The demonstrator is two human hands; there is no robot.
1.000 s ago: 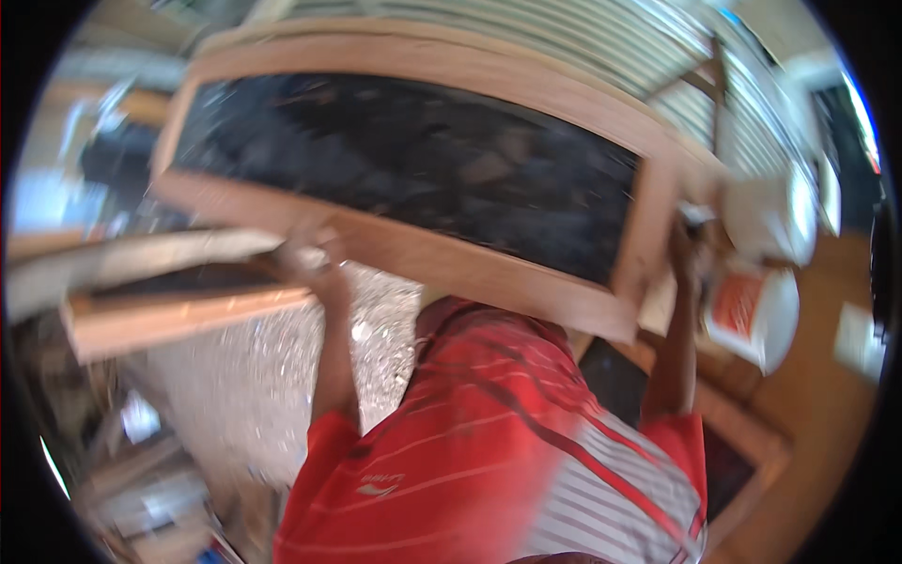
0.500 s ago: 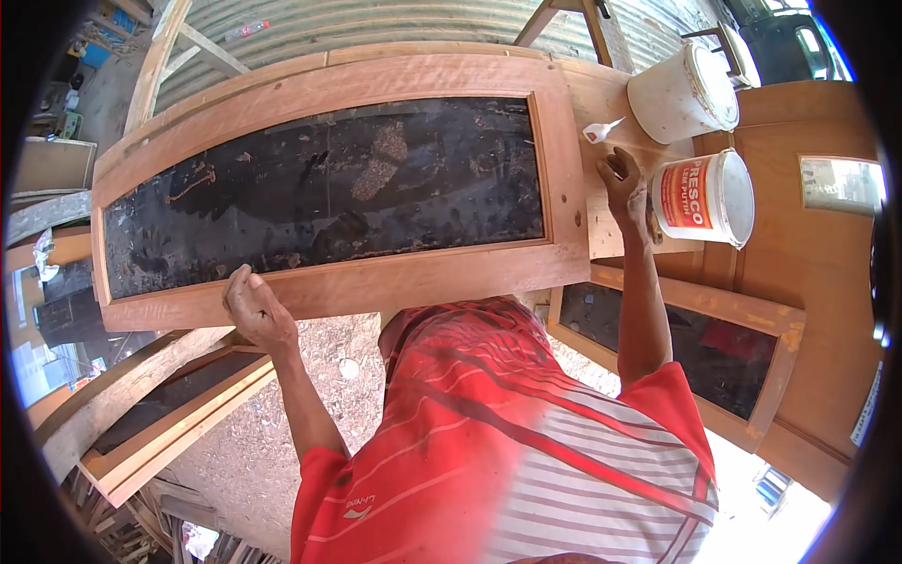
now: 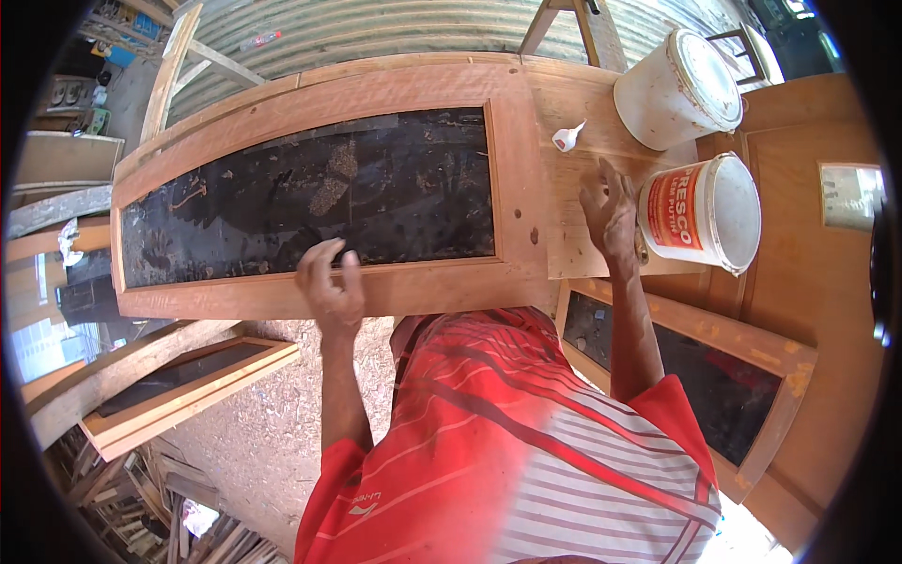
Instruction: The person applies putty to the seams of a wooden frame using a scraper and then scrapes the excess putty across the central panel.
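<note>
A wooden door frame with a dark, glossy, smudged panel lies flat on the bench before me. My left hand is over its near rail, thumb and fingers apart, holding nothing; whether the fingertips touch the wood I cannot tell. Past the frame's right end, my right hand is raised above the bench with loosely bent fingers apart and nothing visible in them. Close to its right stands a white bucket with a red label. A small white nozzle bottle lies beyond the fingers.
A larger white lidded bucket stands at the bench's far right. Wooden doors lean at right, one with a dark panel. Another framed panel is low at left, by scrap wood. Corrugated metal lies beyond the bench.
My left hand has moved right along the near rail and its fingers have spread. The right hand's fingers have straightened somewhat. The whole view has shifted slightly.
</note>
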